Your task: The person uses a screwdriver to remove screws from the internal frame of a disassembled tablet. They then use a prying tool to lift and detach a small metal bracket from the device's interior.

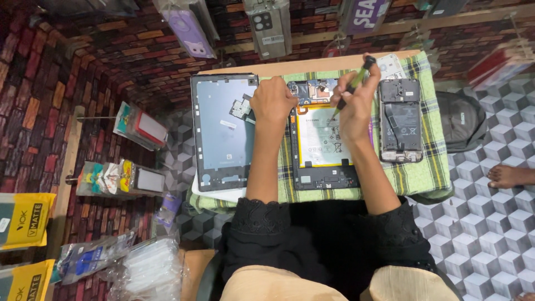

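Observation:
An opened tablet (pixel 323 150) with a white battery lies on a green checked cloth (pixel 423 173) in the middle of the small table. My right hand (pixel 356 106) grips a green-handled screwdriver (pixel 352 86), its tip down on the tablet's upper part. My left hand (pixel 272 100) rests as a loose fist on the tablet's top left corner, holding nothing I can see. The tablet's grey back cover (pixel 220 139) lies flat to the left, touching my left hand.
An opened phone (pixel 399 120) lies at the right of the cloth. Packaged accessories hang on pegs from the brick-pattern wall (pixel 50 100) at left and above. A dark bag (pixel 462 120) and another person's bare foot (pixel 510 175) are on the patterned floor at right.

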The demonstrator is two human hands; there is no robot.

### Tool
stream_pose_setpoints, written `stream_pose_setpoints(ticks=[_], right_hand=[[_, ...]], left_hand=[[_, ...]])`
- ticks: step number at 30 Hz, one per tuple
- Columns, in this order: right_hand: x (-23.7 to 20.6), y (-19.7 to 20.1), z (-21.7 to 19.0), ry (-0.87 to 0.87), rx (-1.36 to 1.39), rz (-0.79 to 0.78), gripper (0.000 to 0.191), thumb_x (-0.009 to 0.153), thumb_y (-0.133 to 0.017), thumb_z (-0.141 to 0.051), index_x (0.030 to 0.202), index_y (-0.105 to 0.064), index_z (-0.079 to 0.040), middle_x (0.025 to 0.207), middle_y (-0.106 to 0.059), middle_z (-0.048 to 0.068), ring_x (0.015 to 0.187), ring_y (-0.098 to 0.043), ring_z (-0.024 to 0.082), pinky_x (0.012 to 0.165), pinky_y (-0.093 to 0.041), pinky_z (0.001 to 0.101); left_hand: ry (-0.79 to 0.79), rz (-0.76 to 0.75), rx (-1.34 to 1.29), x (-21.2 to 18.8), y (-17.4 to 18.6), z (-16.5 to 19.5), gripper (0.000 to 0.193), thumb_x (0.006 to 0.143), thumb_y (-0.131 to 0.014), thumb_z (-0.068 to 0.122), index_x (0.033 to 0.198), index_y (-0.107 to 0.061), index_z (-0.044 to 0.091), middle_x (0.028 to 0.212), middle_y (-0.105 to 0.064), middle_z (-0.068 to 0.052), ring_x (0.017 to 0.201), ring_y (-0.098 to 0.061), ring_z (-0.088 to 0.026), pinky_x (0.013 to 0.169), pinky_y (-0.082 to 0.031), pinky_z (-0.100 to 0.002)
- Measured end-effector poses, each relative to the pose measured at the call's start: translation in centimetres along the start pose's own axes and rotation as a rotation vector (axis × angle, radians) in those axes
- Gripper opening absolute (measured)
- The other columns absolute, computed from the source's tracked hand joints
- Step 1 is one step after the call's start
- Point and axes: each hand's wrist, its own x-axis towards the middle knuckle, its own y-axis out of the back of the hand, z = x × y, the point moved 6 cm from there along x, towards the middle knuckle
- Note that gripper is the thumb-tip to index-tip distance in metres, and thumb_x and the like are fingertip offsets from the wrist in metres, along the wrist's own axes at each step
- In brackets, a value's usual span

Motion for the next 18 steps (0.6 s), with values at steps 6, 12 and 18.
stream_pose_setpoints(ticks=[6, 12, 18], right_hand=[[-0.9, -2.5, -0.6, 0.002, -0.212, -0.12, 0.096, 0.108, -0.057, 0.007, 0.157, 0.016, -0.031, 0.133, -0.06, 0.014, 0.12, -0.07, 0.027, 0.106, -0.06, 0.0413], [-0.9, -3.5, -0.2, 0.127, -0.323, -0.241, 0.084, 0.109, -0.061, 0.016, 0.159, -0.01, -0.028, 0.127, -0.06, 0.019, 0.127, -0.067, 0.032, 0.118, -0.055, 0.0444], [-1.2, -3.1, -0.1, 0.169, -0.41, -0.257, 0.083, 0.105, -0.061, 0.019, 0.152, -0.012, -0.028, 0.135, -0.056, 0.021, 0.13, -0.066, 0.033, 0.112, -0.056, 0.0426]], left_hand=[[-0.013, -0.001, -0.035, -0.4, 1.3, 0.7, 0.041, 0.065, -0.093, 0.024, 0.094, -0.068, 0.01, 0.088, -0.074, -0.011, 0.088, -0.073, -0.034, 0.072, -0.057, -0.047], [0.042, -0.041, -0.045, -0.4, 1.6, 0.7, 0.035, 0.07, -0.09, 0.026, 0.096, -0.071, 0.012, 0.088, -0.075, -0.009, 0.088, -0.074, -0.031, 0.072, -0.058, -0.046], [0.056, -0.065, -0.085, -0.5, 1.9, 0.7, 0.034, 0.075, -0.089, 0.033, 0.095, -0.073, 0.011, 0.088, -0.077, -0.009, 0.088, -0.075, -0.031, 0.076, -0.058, -0.046]])
